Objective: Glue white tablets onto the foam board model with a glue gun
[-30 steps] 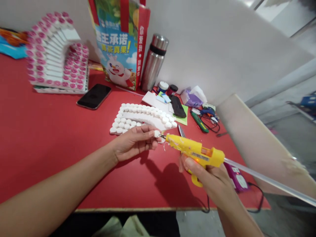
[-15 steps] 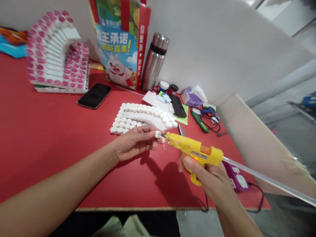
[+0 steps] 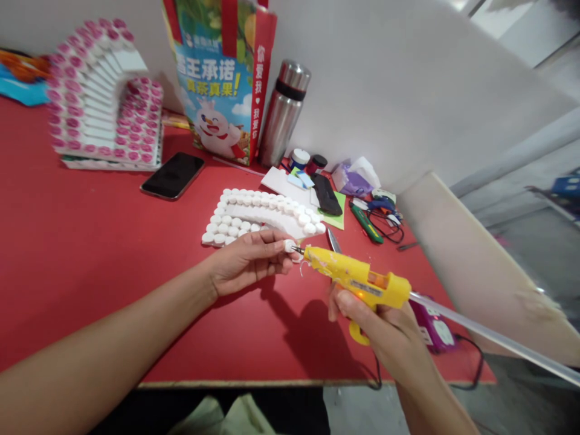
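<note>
Between thumb and fingers, my left hand point(image 3: 254, 257) pinches a small round white piece point(image 3: 290, 246). My right hand point(image 3: 376, 326) is wrapped round the grip of a yellow hot glue gun point(image 3: 344, 269), whose metal nozzle meets or nearly meets the white piece. A clear glue stick point(image 3: 489, 333) sticks out of the gun's back, and an orange light glows on its side. Thin strands of glue hang near the nozzle. Just behind my left hand lies a white board point(image 3: 267, 219) edged with rows of similar round white pieces, partly covered by my fingers.
A pink-and-white studded model point(image 3: 104, 103) stands at the back left, near a phone point(image 3: 173, 175). A printed bag point(image 3: 217, 90) and a steel flask point(image 3: 285, 112) are against the wall. Right of them are jars, a tissue pack point(image 3: 356, 176), a green-handled tool point(image 3: 366, 222) and a purple power socket point(image 3: 435, 329).
The glue gun and my right hand have shifted very slightly right and down. My left hand and the white piece stay nearly in place.
</note>
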Motion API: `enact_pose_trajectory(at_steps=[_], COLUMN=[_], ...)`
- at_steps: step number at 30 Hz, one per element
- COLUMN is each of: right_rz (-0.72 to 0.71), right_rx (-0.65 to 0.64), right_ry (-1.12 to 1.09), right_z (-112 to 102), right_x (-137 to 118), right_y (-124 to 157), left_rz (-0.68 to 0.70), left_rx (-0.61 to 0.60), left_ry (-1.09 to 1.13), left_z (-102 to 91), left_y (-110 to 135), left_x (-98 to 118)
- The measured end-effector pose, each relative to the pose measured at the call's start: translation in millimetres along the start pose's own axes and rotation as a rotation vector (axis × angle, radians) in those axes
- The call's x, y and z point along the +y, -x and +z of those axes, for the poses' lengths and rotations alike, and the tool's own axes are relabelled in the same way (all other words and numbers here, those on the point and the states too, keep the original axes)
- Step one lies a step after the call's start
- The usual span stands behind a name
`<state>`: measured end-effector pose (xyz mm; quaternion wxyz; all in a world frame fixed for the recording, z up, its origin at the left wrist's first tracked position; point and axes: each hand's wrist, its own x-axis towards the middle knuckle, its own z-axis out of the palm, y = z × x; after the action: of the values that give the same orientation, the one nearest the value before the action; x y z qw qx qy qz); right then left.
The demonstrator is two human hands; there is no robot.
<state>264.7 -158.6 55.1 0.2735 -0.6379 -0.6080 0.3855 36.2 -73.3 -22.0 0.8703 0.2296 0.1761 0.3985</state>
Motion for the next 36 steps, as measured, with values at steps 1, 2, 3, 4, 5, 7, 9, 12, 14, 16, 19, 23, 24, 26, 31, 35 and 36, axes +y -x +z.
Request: enact_pose_trajectory(at_steps=[1,2,3,4,5,7,9,12,14,16,19,23,24,26,31,35,36], right_rz=[-0.001,-0.002,-0.002,-0.002,0.0,0.007,0.01,0.012,0.014,0.017,0.018,0.041,0.048,0.046,-0.081,-0.113,-0.107], right_rx=[0.001,0.002,0.004,0.004,0.003,0.008,0.016,0.037,0.05,0.055,0.048,0.048,0.05,0.054,0.042,0.005,-0.009], right_ry=[0.001,0.002,0.003,0.008,0.014,0.02,0.016,-0.007,-0.015,-0.02,-0.032,-0.05,-0.056,-0.069,-0.212,-0.51,-0.562], right_z=[0.2,0.3,0.4,0.3,0.2,0.0,0.0,0.4,0.8,1.0,0.9,0.6,0.5,0.4,2.5,6.9,7.4], right_x=[-0.3,-0.5,-0.6,-0.6,-0.5,0.0,0.6,0.7,0.0,-0.7,-1.1,0.2,0.8,2.0,5.3,10.5,12.3], right_y=[0.3,0.5,0.7,0.8,1.0,1.2,1.5,1.8,1.8,1.6,1.2,1.0,0.8,-0.2,-6.2,-10.9,-12.0], left_rz=[0.002,0.002,0.004,0.006,0.008,0.011,0.009,0.005,0.004,0.004,0.005,0.0,-0.003,-0.008,0.062,0.199,0.219], left_rx=[-0.001,-0.001,-0.002,-0.003,-0.004,-0.004,-0.003,-0.004,-0.008,-0.009,-0.009,0.003,0.006,0.014,0.07,0.138,0.151], left_ry=[-0.002,-0.003,-0.003,-0.002,0.0,0.001,-0.003,-0.011,-0.011,-0.009,-0.011,-0.017,-0.02,-0.028,-0.134,-0.369,-0.427], left_z=[0.2,0.4,0.5,0.5,0.5,0.4,0.6,1.5,2.0,1.8,1.0,1.1,1.5,2.6,6.6,11.2,12.5], left_y=[0.0,-0.1,-0.3,-0.6,-0.8,-1.2,-0.9,0.0,0.4,0.3,-0.1,0.3,0.5,0.9,-0.3,0.4,1.1], left_x=[0.1,0.2,0.2,0.3,0.4,0.4,0.4,0.5,0.4,0.1,-0.4,-0.3,0.0,0.5,-0.8,-5.0,-5.9])
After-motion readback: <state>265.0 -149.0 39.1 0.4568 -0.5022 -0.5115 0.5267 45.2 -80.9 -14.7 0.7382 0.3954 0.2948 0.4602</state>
